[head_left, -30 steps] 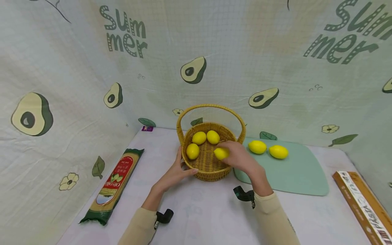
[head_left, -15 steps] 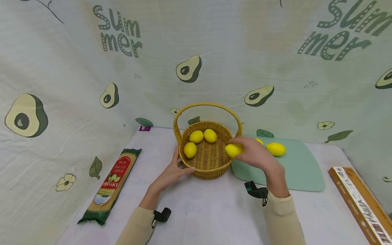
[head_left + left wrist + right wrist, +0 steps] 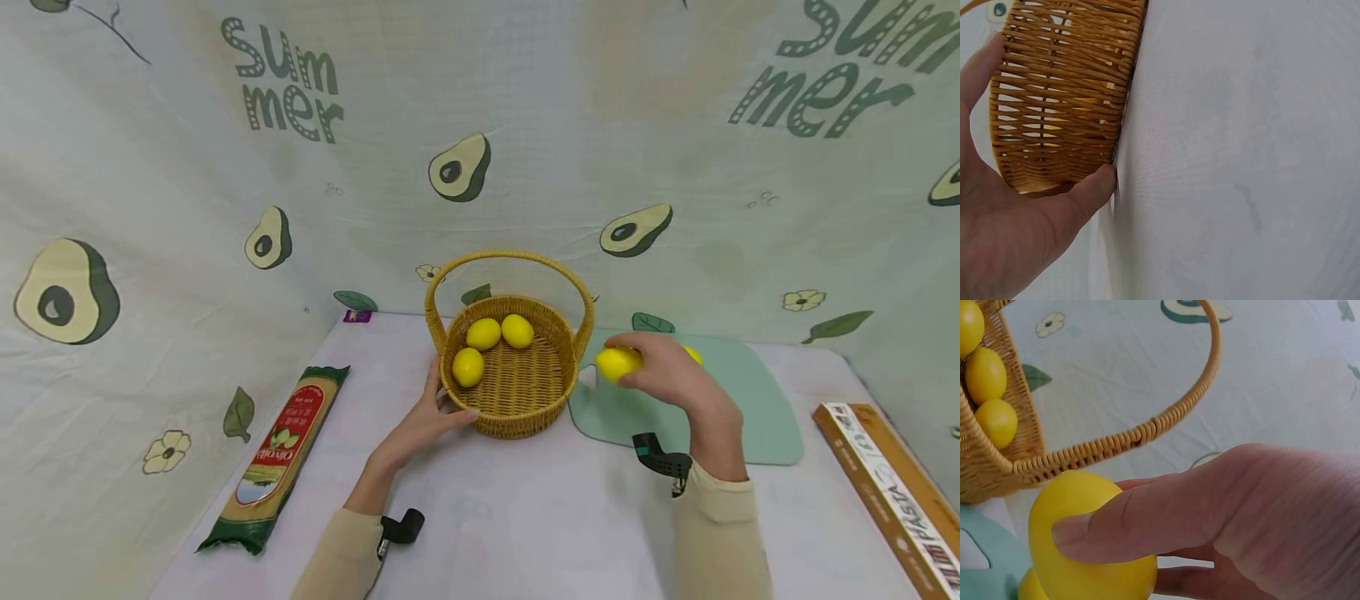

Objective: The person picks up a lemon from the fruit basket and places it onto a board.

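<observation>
Around the near left side of the wicker basket (image 3: 525, 427), my left hand (image 3: 416, 429) rests with thumb and fingers spread, gripping its wall. The left wrist view shows the thumb (image 3: 1088, 197) low along the weave. Three lemons (image 3: 483, 334) lie inside, toward the basket's left and back. My right hand (image 3: 675, 375) pinches another lemon (image 3: 1085, 544) between thumb and fingers, over the green cutting board (image 3: 765, 425), right of the basket. Behind that hand a lemon (image 3: 693, 355) on the board is partly hidden. In the right wrist view, a lemon (image 3: 1032, 587) peeks out below the held one.
A pasta packet (image 3: 277, 458) lies at the left. A long brown box (image 3: 885, 492) labelled PASTA lies at the right edge. A small purple packet (image 3: 357, 317) sits at the back left. The basket's tall handle (image 3: 510, 254) arches up before the printed cloth (image 3: 547, 167).
My right hand has carried the lemon rightward out of the basket to over the cutting board, covering lemons there. The left hand stays on the basket. The head view has shifted slightly.
</observation>
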The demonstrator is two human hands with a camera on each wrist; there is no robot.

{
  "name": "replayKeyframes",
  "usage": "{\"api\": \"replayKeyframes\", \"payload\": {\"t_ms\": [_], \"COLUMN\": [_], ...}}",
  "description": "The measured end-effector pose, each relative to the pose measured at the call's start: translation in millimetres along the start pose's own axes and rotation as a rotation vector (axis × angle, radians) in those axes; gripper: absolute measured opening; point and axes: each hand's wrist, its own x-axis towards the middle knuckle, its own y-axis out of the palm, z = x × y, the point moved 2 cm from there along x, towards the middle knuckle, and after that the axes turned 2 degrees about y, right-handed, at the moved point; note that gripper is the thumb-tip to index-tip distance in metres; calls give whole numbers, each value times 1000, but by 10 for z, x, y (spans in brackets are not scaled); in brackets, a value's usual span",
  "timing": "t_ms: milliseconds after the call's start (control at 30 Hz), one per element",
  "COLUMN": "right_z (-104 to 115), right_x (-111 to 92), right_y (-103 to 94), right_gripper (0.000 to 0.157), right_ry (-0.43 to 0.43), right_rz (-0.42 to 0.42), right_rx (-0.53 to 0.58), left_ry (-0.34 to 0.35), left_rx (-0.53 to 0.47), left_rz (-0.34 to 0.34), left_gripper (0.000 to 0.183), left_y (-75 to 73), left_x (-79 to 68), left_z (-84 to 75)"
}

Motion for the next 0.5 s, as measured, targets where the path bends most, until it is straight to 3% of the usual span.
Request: {"api": "replayKeyframes", "payload": {"t_ms": [233, 500], "right_z": [-151, -359], "right_x": [-7, 92], "right_y": [-23, 130], "right_gripper": [49, 51], "right_ry": [20, 64], "right_rz": [-13, 12], "right_rx": [14, 11], "left_ry": [3, -37], "left_rx": [-16, -6], "left_rz": [5, 8], "left_gripper": [114, 119], "left_y": [50, 21], "left_x": [14, 2], "left_z": [-30, -33]}}
